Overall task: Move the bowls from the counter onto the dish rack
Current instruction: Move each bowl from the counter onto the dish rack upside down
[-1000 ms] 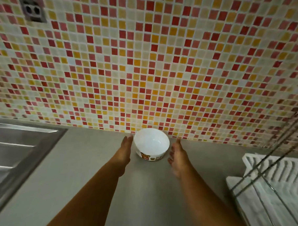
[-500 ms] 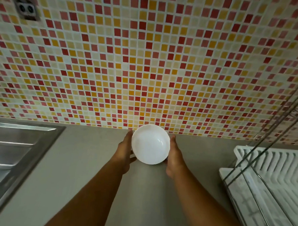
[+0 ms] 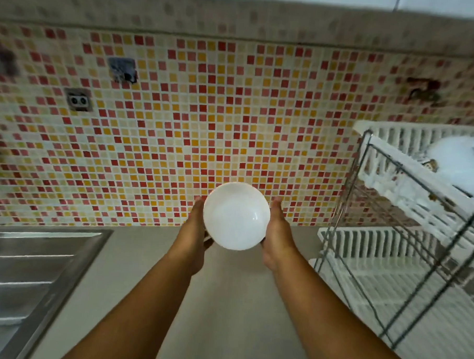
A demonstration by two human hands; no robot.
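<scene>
A white bowl [image 3: 236, 216] hangs in the air above the grey counter [image 3: 230, 301], held between both palms with its opening facing me. My left hand [image 3: 194, 231] presses its left side and my right hand [image 3: 278, 235] presses its right side. To the right stands a two-tier dish rack [image 3: 390, 240] with a metal wire frame and white slatted trays. On its upper tray, at the far right, sits another white bowl [image 3: 462, 164], blurred.
A steel sink [image 3: 28, 273] lies at the left. The red, orange and cream mosaic wall [image 3: 205, 123] rises behind the counter, with a socket [image 3: 79, 99] and a hook plate [image 3: 123, 70] on it.
Both hands closed on the bowl's sides and lifted it off the counter. The view tilted upward, bringing the rack's upper tier and a second bowl into sight.
</scene>
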